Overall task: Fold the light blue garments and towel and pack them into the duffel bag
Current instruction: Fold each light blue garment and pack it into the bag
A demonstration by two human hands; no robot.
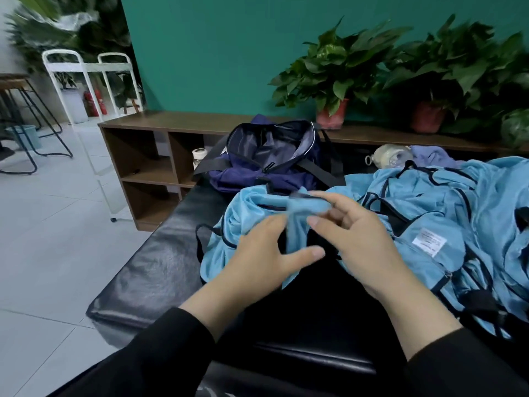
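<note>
On the black padded surface point(148, 270), both hands pinch a limp, slippery light blue mesh garment point(297, 224); the open navy duffel bag point(257, 173) waits at twelve o'clock.

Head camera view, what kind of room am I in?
Probably a lounge or gym-style common room: a black padded vinyl bench, a low brown wooden cubby shelf holding potted green plants, and white tiled floor.
</note>
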